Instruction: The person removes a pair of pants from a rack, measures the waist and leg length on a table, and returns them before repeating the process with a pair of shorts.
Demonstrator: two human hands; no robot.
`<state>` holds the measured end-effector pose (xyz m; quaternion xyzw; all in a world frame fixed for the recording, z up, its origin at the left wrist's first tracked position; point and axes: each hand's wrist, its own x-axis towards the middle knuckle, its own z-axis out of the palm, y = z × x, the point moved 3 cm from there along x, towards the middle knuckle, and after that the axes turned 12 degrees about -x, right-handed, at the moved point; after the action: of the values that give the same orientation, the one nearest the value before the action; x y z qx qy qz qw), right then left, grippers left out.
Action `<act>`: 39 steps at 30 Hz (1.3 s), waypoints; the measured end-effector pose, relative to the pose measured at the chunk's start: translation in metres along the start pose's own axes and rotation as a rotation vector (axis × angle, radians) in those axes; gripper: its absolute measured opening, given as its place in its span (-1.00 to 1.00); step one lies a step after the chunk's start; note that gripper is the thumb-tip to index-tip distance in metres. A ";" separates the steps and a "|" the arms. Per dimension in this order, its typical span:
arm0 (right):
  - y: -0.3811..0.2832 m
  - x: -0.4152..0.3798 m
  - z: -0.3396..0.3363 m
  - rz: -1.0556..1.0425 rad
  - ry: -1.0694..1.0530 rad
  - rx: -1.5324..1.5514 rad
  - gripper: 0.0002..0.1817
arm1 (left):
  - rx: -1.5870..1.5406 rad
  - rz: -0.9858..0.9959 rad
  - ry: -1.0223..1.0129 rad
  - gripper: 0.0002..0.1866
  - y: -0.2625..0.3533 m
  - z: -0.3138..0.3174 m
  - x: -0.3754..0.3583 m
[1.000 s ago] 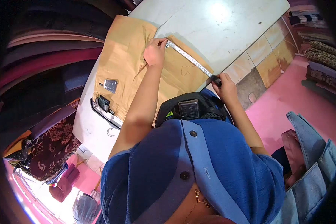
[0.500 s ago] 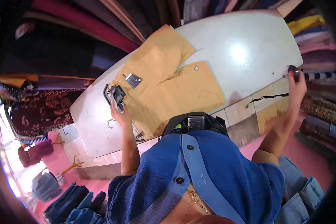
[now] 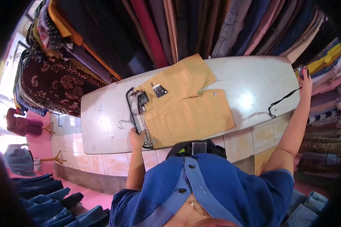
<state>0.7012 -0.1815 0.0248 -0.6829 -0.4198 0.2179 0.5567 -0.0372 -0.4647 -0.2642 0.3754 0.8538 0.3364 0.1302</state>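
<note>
Yellow-tan shorts (image 3: 193, 109) lie flat on the white table, with a black tag (image 3: 159, 90) on them and another dark label inside the waistband. A black clip hanger (image 3: 131, 108) runs along the waistband, its metal hook (image 3: 122, 124) pointing left. My left hand (image 3: 136, 139) is closed around the hanger near its lower end, beside the waistband. Off to the far right, my right hand (image 3: 306, 85) grips a small dark rounded object (image 3: 301, 70) whose kind I cannot make out. A black cord (image 3: 282, 99) hangs from that hand down to the table's edge.
The white table (image 3: 261, 72) spans the middle. Hanging trousers (image 3: 185, 30) crowd its far side, and patterned garments (image 3: 57, 81) hang at left. Folded clothes (image 3: 324, 102) are stacked at right. Jeans (image 3: 41, 200) sit low at left. A black waist bag (image 3: 178, 148) is at my front.
The view has shifted, so the table appears lower. My left hand has moved from the upper waistband to the hanger's lower end. My right hand still holds the dark object, now farther out.
</note>
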 end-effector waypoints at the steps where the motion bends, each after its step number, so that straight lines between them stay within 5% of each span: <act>1: 0.011 0.015 -0.006 0.040 -0.007 -0.006 -0.62 | -0.095 -0.117 -0.101 -0.38 -0.010 0.003 0.006; 3: 0.007 0.031 -0.010 -0.014 -0.014 -0.017 -0.62 | -0.257 -0.185 -0.170 -0.65 -0.051 0.021 0.017; 8: -0.045 0.079 -0.032 -0.509 0.333 -0.240 -0.56 | -0.773 -0.363 -0.066 -0.84 0.019 -0.005 -0.003; 11: -0.041 0.096 -0.032 -0.367 0.194 -0.184 -0.52 | -0.740 -0.287 -0.121 -0.86 0.063 -0.028 -0.010; 14: 0.000 0.096 -0.013 -0.243 0.072 -0.259 -0.52 | -0.655 -0.167 -0.067 -0.87 0.096 -0.063 -0.004; 16: 0.068 0.118 0.006 -0.385 0.070 -0.251 -0.52 | -0.554 -0.061 -0.034 -0.88 0.129 -0.096 -0.001; 18: 0.123 0.101 0.027 -0.184 -0.032 -0.480 -0.45 | -0.520 0.021 -0.022 -0.88 0.156 -0.126 0.007; 19: 0.190 0.123 0.038 -0.260 0.087 -0.784 -0.47 | -0.481 0.110 -0.011 -0.88 0.170 -0.141 0.010; 24: 0.272 0.025 0.086 -0.247 -0.165 -0.982 -0.66 | -0.379 0.434 -0.042 -0.89 0.232 -0.195 0.027; 26: 0.257 -0.006 0.097 -0.099 -0.512 -1.248 -0.55 | -0.338 0.494 -0.032 -0.88 0.264 -0.212 0.025; 29: 0.215 0.002 0.127 -0.363 -0.405 -1.233 -0.38 | -0.224 0.630 -0.114 -0.86 0.310 -0.224 0.022; 31: 0.113 0.003 0.147 -0.600 -0.401 -0.780 -0.39 | -0.153 0.725 -0.252 -0.83 0.339 -0.220 0.023; 32: 0.075 0.006 0.167 -0.574 -0.558 -0.084 -0.45 | -0.153 0.728 -0.252 -0.83 0.351 -0.216 0.027; 33: -0.018 -0.037 0.168 -0.573 -0.608 -0.137 -0.45 | -0.128 0.816 -0.289 -0.82 0.365 -0.211 0.028; 34: -0.083 -0.073 0.164 -0.821 -0.569 -0.164 -0.41 | -0.104 0.905 -0.327 -0.81 0.379 -0.205 0.030; 39: -0.190 -0.142 0.181 -0.839 -1.043 0.253 -0.43 | -0.113 1.054 -0.513 -0.79 0.429 -0.181 0.052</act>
<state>0.4217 -0.1876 0.1288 -0.1977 -0.8337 0.3318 0.3946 0.0789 -0.3023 0.1591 0.8110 0.4740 0.2991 0.1678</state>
